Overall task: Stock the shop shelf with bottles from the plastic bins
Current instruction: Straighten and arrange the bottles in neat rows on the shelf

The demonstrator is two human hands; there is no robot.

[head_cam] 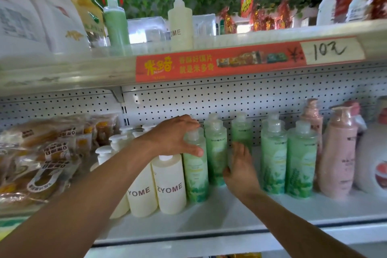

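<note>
A: Where were the hands?

B: Both were on the middle shelf (230,211). Left hand (176,136) was curled over the neck and cap of a green bottle (195,174), thumb on its front – gripping it. That bottle stood upright near the front edge, touching the cream ZYOME bottle (170,184) on its left.

A: Right hand?

B: Right hand (240,168) was flat, fingers straight and together, with the palm against the side of a second green bottle (215,153). Pressing, not gripping. That bottle stood just behind and right of the first one.

A: Rest of the row?

B: A third green bottle (241,132) stood further back by the pegboard back panel (209,102). Two more green bottles (273,159) (301,163) stood to the right, separated from the hands by a gap. Then came pink pump bottles (338,153), one in front and one behind. Another ZYOME bottle (142,192) and white-capped bottles (103,154) were left of the left arm.

A: Bins?

B: Out of frame. Packaged snacks (41,153) filled the far left of the shelf. The upper shelf (62,73) carried a green bottle (116,25), a ZYOME pump bottle (180,21) and a red price strip (219,63) with a handwritten tag – it read "10" plus a character.
</note>
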